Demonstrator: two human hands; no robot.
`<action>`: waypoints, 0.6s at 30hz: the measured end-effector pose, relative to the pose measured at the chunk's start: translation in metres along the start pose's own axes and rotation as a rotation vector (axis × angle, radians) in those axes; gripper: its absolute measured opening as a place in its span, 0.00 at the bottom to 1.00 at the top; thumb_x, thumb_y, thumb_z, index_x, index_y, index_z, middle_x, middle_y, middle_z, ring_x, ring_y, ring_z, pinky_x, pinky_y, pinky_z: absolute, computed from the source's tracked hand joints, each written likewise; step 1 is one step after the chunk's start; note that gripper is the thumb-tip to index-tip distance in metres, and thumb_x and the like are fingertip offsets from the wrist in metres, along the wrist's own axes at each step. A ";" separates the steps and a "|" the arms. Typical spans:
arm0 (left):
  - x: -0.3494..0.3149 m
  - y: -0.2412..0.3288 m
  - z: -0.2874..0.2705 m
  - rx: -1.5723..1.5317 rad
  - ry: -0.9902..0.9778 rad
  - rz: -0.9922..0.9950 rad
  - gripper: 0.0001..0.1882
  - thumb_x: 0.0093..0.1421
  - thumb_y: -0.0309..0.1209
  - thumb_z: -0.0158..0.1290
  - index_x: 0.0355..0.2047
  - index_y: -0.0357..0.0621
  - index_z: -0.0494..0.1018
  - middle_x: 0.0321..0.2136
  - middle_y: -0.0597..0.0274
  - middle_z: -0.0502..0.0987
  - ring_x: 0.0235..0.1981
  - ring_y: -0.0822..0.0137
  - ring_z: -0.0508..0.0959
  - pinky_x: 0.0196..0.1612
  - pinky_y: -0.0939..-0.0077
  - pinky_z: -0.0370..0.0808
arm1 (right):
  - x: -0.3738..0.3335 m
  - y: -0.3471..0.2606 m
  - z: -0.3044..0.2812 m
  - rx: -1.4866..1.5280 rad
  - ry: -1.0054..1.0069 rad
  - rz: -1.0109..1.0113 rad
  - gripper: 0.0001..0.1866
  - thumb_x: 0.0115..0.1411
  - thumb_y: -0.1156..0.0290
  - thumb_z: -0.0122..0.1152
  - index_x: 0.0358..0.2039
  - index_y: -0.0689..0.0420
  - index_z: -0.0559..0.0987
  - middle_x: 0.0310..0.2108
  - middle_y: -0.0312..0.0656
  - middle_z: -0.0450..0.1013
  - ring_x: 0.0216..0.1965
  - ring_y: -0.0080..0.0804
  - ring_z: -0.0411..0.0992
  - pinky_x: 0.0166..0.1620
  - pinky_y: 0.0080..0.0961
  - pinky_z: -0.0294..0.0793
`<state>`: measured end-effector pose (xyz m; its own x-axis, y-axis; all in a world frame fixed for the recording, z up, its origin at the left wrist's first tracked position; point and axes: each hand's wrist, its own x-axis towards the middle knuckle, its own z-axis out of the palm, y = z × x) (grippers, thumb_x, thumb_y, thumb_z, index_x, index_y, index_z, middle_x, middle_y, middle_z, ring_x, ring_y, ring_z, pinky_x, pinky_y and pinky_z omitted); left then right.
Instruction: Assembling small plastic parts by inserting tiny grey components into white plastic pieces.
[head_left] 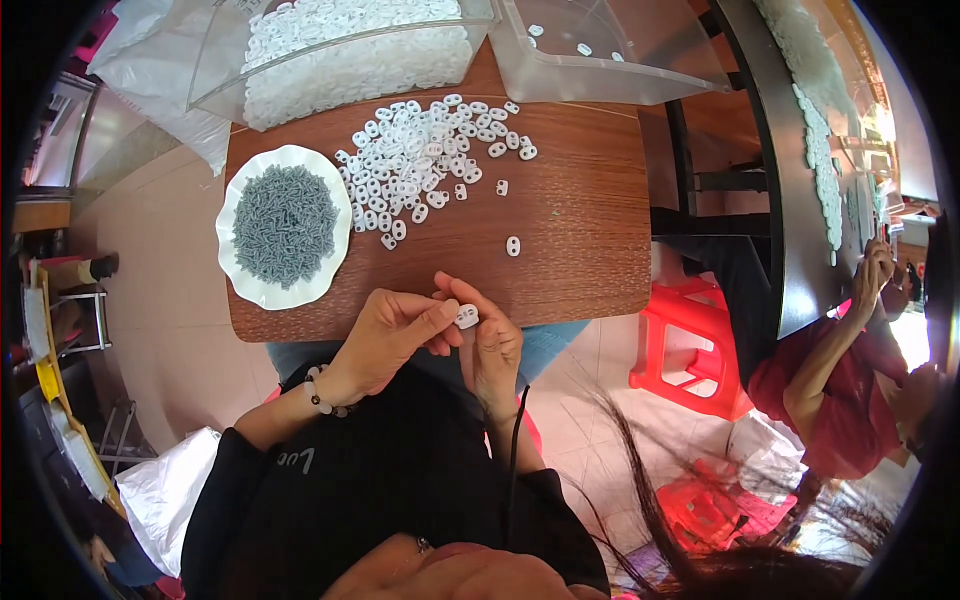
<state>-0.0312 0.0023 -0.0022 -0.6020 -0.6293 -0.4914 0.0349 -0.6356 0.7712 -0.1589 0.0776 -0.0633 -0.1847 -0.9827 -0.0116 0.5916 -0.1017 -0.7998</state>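
Note:
A small white oval plastic piece with two holes (467, 317) is pinched between my hands, just off the table's near edge. My left hand (385, 335) is closed, its thumb and forefinger meeting at the piece's left side. Cupped around the other side, my right hand (493, 345) grips it with thumb and fingers. Beyond my hands lies a pile of the same white two-hole pieces (410, 150), with one loose piece (513, 246) apart to the right. Small grey rods (285, 225) fill a white scalloped plate (232, 268) at the left. Whether a rod sits in the held piece, I cannot tell.
On the brown wooden table (580, 220), a clear bin (225, 75) heaped with white pieces stands at the back. Another clear bin (620, 85), holding a few pieces, is beside it. A red stool (690, 350) and a person in a red shirt (840, 400) are at the right.

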 end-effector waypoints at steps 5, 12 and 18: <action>-0.001 -0.001 -0.001 -0.007 -0.009 0.003 0.14 0.63 0.38 0.52 0.30 0.38 0.79 0.23 0.63 0.78 0.24 0.77 0.74 0.29 0.85 0.71 | -0.001 0.000 0.002 0.016 -0.015 0.000 0.30 0.67 0.51 0.43 0.56 0.66 0.67 0.57 0.52 0.64 0.54 0.35 0.66 0.53 0.29 0.68; -0.004 -0.001 -0.001 0.019 -0.028 -0.009 0.14 0.63 0.36 0.52 0.33 0.36 0.79 0.24 0.61 0.78 0.24 0.77 0.75 0.29 0.85 0.72 | -0.001 -0.001 0.002 -0.079 0.012 -0.026 0.28 0.67 0.52 0.43 0.51 0.66 0.72 0.50 0.49 0.70 0.44 0.29 0.69 0.46 0.23 0.70; -0.005 -0.001 -0.001 0.016 -0.043 0.006 0.13 0.64 0.34 0.51 0.34 0.35 0.78 0.24 0.60 0.78 0.24 0.77 0.75 0.29 0.85 0.72 | -0.001 0.000 0.005 -0.101 0.042 -0.027 0.27 0.67 0.51 0.44 0.48 0.66 0.75 0.45 0.47 0.73 0.37 0.24 0.69 0.39 0.19 0.71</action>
<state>-0.0276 0.0064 -0.0008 -0.6353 -0.6133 -0.4693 0.0262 -0.6245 0.7806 -0.1549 0.0782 -0.0604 -0.2332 -0.9724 -0.0122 0.5042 -0.1102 -0.8565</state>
